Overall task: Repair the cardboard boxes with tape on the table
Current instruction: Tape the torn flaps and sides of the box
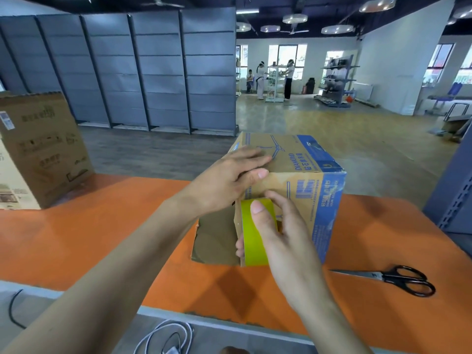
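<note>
**What the view keeps back**

The right hand curls round the yellow-green tape and covers much of it, so whether this is a roll or a flat strip cannot be told. The left hand hides part of the top edge of the blue-printed box, and the inside of the box's open side lies in shadow. The left edge cuts off the second cardboard box, and the right edge cuts off a grey rack. A white cable runs out at the bottom. The people far back are too small to make out.

Scissors rt of box; on table
</note>
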